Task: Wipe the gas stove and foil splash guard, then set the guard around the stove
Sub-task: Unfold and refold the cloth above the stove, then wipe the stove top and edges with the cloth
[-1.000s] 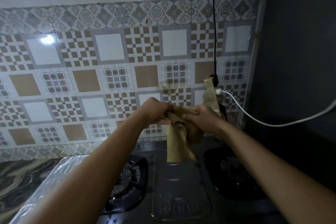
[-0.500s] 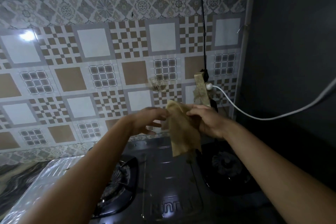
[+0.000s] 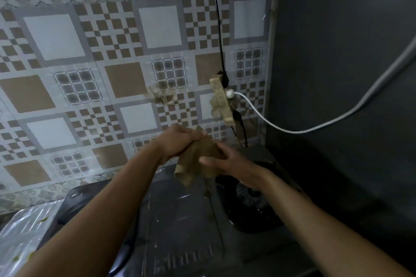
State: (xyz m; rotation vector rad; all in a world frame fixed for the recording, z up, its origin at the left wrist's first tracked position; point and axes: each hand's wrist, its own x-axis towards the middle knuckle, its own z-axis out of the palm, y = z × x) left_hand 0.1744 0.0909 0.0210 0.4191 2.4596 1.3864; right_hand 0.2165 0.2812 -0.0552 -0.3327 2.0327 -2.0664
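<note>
Tan cloth (image 3: 192, 164), limp and light, hangs above the gas stove (image 3: 186, 231), our hands together on it: left hand (image 3: 180, 141) grips its top, right hand (image 3: 231, 166) pinches lower. We judge a bunched wad wipes best.

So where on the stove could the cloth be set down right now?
Bare: the stove's glass centre panel, between the left burner and right burner, below the held cloth. Crowded: foil guard lying left, power strip and cords back right.
</note>
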